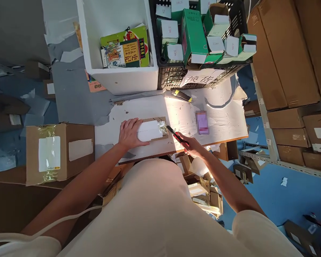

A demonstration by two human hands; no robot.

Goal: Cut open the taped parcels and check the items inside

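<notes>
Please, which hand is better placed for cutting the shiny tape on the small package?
Probably the right hand: it holds what looks like a black cutter, its tip at or near the shiny tape. The left hand lies at the opposite end of the small package, with no visible tool.

From here I see 1 L hand (pixel 130 134), 1 R hand (pixel 191 145), 1 desk (pixel 147 107), 1 parcel (pixel 149 130), 1 blk knife (pixel 174 133), 1 yel. cutter (pixel 182 95), 1 wht bin (pixel 123 81), 1 blk crate (pixel 169 76), 6+ grn boxes (pixel 194 34).
</notes>
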